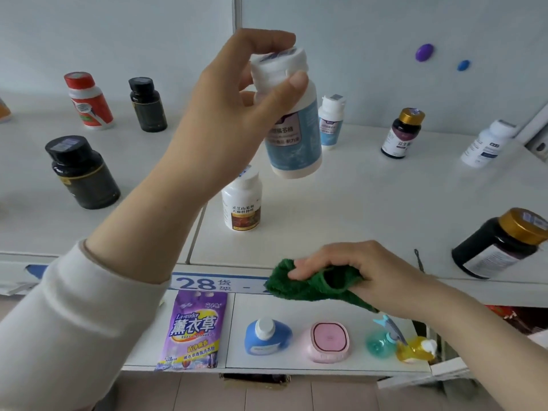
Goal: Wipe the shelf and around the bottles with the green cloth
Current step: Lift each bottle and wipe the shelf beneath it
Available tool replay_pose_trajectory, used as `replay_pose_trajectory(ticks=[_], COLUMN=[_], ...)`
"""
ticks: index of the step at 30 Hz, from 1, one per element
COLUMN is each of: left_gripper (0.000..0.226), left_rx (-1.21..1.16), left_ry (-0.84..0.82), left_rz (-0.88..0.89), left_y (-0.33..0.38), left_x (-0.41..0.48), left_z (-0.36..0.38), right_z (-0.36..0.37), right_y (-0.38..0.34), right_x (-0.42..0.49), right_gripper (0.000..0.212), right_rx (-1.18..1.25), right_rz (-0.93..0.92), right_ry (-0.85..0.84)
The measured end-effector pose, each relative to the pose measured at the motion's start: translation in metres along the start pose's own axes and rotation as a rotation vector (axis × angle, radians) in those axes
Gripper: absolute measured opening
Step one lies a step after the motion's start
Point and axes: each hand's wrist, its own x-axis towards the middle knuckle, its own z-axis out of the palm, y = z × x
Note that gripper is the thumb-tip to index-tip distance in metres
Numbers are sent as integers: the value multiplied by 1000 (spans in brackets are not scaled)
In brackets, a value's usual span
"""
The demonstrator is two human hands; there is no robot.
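Note:
My left hand (237,108) grips the cap of a white bottle with a pale blue label (293,132) and holds it in the air above the white shelf (370,197). My right hand (364,274) grips the crumpled green cloth (299,284) at the shelf's front edge, over the blue "28" label strip. A white bottle with a red-brown label (242,203) stands on the shelf just below the lifted one. Other bottles stand spread out: two black ones (81,173) (147,105), a red-and-white one (89,100), and a small blue-label one (331,123).
At right stand a dark gold-capped bottle (402,133), a white bottle (486,143) and a large dark jar (501,243). The lower shelf holds a purple lavender pouch (192,330), a blue bottle (267,336), a pink case (327,341) and a teal sprayer (382,342).

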Motion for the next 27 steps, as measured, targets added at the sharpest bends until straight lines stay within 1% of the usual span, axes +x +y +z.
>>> replay_pose_trajectory(ticks=[1, 2, 3, 4, 5, 7, 10, 11, 12, 13, 16, 19, 21, 22, 23, 24, 25, 27], left_gripper=[20, 20, 20, 21, 21, 22, 23, 24, 24, 24, 27, 29, 28, 28, 29, 30, 30, 30], left_rx=[-11, -17, -20, -21, -19, -4, 14, 26, 40, 53, 70, 72, 70, 68, 66, 61, 57, 64], left_ry=[-6, -13, -22, -32, -41, -56, -75, -83, -92, -99, -129, -191, -223, -232, -234, -233, -231, -229], left_rz=[3, 7, 9, 7, 1, -10, -36, -45, -52, -56, -62, -71, -80, -89, -97, -105, -113, -123], left_y=[1, 2, 2, 3, 3, 2, 1, -1, -2, -4, -10, -18, -23, -25, -27, -30, -32, -36], left_x=[-2, -3, -4, -5, -6, -6, -7, -8, -9, -11, -17, -23, -27, -29, -31, -33, -34, -35], left_z=[1, 2, 3, 4, 5, 8, 13, 16, 18, 22, 33, 48, 55, 58, 60, 61, 62, 65], right_z=[-2, -7, -16, -27, -40, -62, -80, -79, -77, -71, -47, -16, -7, -8, -15, -24, -36, -56], right_y=[-6, -11, -15, -16, -14, 3, 48, 60, 68, 71, 54, 21, 9, 7, 8, 12, 19, 38], right_x=[-8, -14, -18, -20, -18, -6, 20, 26, 30, 32, 22, -4, -18, -22, -23, -20, -15, 2], right_gripper=[53, 49, 46, 47, 49, 46, 38, 38, 38, 37, 40, 53, 60, 60, 55, 49, 44, 39], right_rx=[33, 88, 165, 220, 216, 58, -178, -229, -268, -287, -225, -140, -68, -35, -6, 8, -9, -118], right_rz=[13, 25, 37, 54, 75, 159, 441, 526, 571, 577, 461, 333, 300, 304, 313, 327, 353, 453], right_ry=[-26, -5, 70, 202, 344, 551, 778, 808, 812, 798, 686, 526, 474, 470, 497, 568, 674, 869])
